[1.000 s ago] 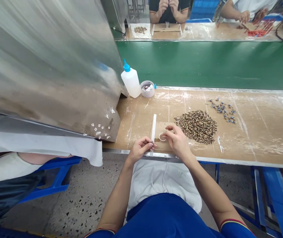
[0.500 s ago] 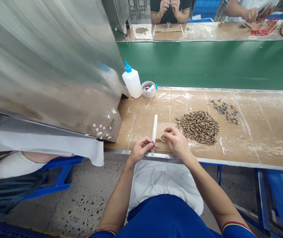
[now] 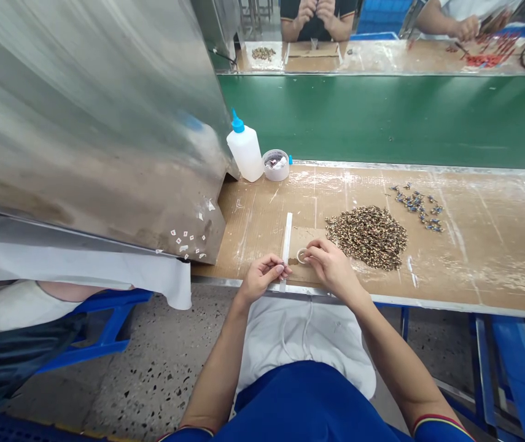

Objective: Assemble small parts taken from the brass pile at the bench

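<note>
My left hand [image 3: 264,277] is closed in a pinch at the lower end of a white strip [image 3: 287,236] on the cardboard-covered bench. Whatever lies between its fingertips is too small to name. My right hand [image 3: 331,264] has its fingers bent together beside a small white ring [image 3: 301,255]; the fingertips hide any thing they hold. Right of this hand lies a heap of small brown and gold pieces [image 3: 367,237]. Beyond the heap, small blue-grey pieces [image 3: 416,202] are scattered.
A white bottle with a blue nozzle [image 3: 245,150] and a small round tub [image 3: 276,166] stand at the back left. A metal housing [image 3: 151,153] walls off the left side. Behind the bench runs a green belt [image 3: 382,120]. Two people work across it, and another person sits at left.
My right hand has shifted slightly to the right, showing more of the white ring. My left hand stays in the same place.
</note>
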Motion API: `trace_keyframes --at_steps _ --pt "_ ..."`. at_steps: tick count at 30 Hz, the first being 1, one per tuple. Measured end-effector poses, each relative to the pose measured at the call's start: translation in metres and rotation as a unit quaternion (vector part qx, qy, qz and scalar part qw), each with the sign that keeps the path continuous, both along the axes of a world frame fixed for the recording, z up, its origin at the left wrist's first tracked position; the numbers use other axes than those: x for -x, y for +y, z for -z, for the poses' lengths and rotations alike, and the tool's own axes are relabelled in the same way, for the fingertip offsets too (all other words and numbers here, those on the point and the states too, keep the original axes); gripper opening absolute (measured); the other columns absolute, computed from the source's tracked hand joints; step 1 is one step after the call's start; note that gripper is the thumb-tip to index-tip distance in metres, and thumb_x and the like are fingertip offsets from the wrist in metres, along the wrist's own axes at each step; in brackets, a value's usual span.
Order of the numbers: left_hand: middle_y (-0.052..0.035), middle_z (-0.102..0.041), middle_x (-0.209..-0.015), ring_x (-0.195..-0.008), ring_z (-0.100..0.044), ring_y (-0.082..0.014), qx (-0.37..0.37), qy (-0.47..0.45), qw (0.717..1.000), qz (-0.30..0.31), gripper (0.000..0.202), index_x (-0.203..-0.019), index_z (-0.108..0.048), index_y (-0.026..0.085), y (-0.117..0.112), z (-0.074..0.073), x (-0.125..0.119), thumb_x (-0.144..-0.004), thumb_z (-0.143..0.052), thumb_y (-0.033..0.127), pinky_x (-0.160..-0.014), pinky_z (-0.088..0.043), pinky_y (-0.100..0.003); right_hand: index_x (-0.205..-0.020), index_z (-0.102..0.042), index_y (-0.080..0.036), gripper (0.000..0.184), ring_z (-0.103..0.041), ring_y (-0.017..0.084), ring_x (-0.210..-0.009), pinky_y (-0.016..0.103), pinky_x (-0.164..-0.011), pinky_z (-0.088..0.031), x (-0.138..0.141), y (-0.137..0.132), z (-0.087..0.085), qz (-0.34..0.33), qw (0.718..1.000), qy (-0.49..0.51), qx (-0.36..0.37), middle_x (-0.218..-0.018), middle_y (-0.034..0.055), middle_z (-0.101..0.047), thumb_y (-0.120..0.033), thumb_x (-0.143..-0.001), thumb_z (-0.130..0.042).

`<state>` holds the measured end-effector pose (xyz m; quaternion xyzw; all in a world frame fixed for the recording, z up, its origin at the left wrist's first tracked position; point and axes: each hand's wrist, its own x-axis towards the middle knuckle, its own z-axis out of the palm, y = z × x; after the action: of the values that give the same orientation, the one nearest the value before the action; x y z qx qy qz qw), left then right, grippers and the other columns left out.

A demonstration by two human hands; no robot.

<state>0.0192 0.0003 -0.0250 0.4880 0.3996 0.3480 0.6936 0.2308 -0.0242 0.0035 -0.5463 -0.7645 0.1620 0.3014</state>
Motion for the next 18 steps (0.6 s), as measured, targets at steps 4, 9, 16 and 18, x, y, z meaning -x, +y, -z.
trace_keyframes --at_steps 4,9,16,18 --pt "-0.0093 -0.075 -0.078 -0.060 -0.063 -0.0115 -0.004 0.001 1.000 -0.004 0.054 -0.077 -0.064 0.014 0.0003 0.0008 -0.0003 -0.070 -0.079 0.065 -0.059 -0.052 -0.022 -0.091 -0.072 -0.022 0.023 -0.060 0.022 -0.093 0.034 -0.082 -0.049 0.0025 0.0025 0.0027 -0.001 0.999 0.037 -0.006 -0.100 0.0089 -0.064 -0.015 -0.096 -0.051" --pt "-0.0091 -0.075 -0.078 -0.061 -0.063 -0.0121 -0.002 0.003 1.000 -0.006 0.052 -0.077 -0.064 0.014 0.0002 0.0000 0.0000 -0.070 -0.079 0.063 -0.059 -0.052 -0.023 -0.091 -0.073 -0.024 0.025 -0.060 0.023 -0.097 0.036 -0.082 -0.050 0.0035 0.0028 0.0076 0.038 0.999 0.027 -0.026 -0.104 0.0096 -0.065 -0.018 -0.097 -0.050" --pt "-0.0101 -0.075 -0.079 -0.062 -0.062 -0.0123 -0.010 0.008 1.000 -0.005 0.050 -0.078 -0.065 0.014 0.0002 0.0007 0.0000 -0.073 -0.078 0.062 -0.059 -0.051 -0.023 -0.090 -0.069 -0.023 0.023 -0.063 0.021 -0.091 0.035 -0.081 -0.052 0.0014 -0.0008 0.0035 0.063 0.992 0.107 -0.012 -0.097 0.0085 -0.066 -0.022 -0.098 -0.048" --pt "-0.0102 -0.075 -0.079 -0.062 -0.062 -0.0124 -0.010 0.006 1.000 -0.005 0.051 -0.078 -0.065 0.014 0.0001 0.0012 -0.0001 -0.073 -0.078 0.062 -0.059 -0.051 -0.023 -0.088 -0.067 -0.022 0.022 -0.064 0.021 -0.090 0.034 -0.077 -0.052 0.0004 -0.0038 0.0029 0.083 0.981 0.175 -0.014 -0.095 0.0082 -0.067 -0.027 -0.099 -0.049"
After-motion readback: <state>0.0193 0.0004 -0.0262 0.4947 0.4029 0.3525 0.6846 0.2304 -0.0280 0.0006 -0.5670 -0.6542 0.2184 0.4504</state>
